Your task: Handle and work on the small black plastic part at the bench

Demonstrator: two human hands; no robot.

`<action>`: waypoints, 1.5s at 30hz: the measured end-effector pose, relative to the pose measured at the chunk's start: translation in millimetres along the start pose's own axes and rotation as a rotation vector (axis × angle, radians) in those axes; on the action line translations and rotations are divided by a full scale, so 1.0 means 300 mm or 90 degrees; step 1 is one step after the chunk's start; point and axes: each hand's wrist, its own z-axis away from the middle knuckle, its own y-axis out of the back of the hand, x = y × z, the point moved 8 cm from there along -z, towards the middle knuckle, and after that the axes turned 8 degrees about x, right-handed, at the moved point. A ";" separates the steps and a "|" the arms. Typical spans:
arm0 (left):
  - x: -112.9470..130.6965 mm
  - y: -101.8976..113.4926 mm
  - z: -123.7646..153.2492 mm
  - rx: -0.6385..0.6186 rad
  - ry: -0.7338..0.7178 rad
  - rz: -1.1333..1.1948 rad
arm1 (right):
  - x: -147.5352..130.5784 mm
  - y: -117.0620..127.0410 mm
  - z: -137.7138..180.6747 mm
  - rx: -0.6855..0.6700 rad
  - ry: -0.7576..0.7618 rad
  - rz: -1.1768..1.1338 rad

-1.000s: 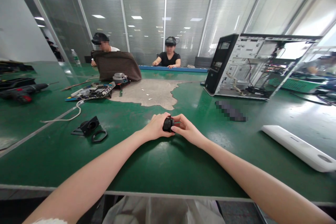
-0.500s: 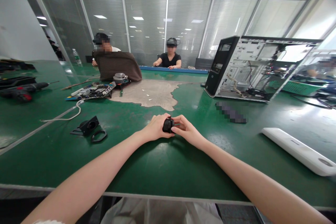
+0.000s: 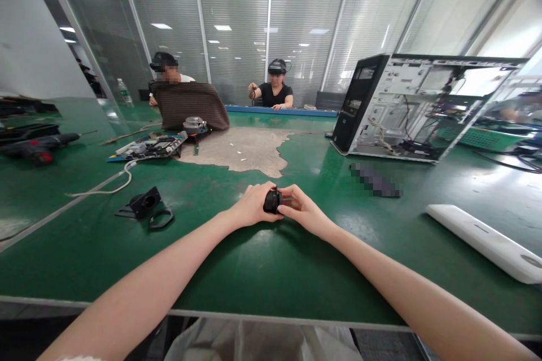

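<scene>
A small black cylindrical part [image 3: 271, 201], lens-like in shape, sits between my two hands just above the green table. My left hand [image 3: 253, 204] is wrapped round its left side. From the right, the thumb and fingertips of my right hand [image 3: 301, 208] pinch its other end. The fingers behind the part are partly hidden. Left of my hands lie a black bracket with a round opening [image 3: 143, 203] and a black ring [image 3: 161, 218], close together on the table.
An open computer case [image 3: 406, 107] stands at the right rear, near a pixelated dark object [image 3: 375, 180] and a long white device [image 3: 483, 241]. Circuit boards [image 3: 148, 145], a cable and a power drill [image 3: 42, 146] lie left. Two people sit across the table.
Both hands stay in nearly the same place on the black part, with the right fingers slightly shifted. Across the table, one person has raised a hand holding something dark.
</scene>
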 end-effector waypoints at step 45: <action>0.000 0.003 -0.003 -0.004 0.012 0.011 | 0.013 0.007 -0.007 0.019 -0.013 0.045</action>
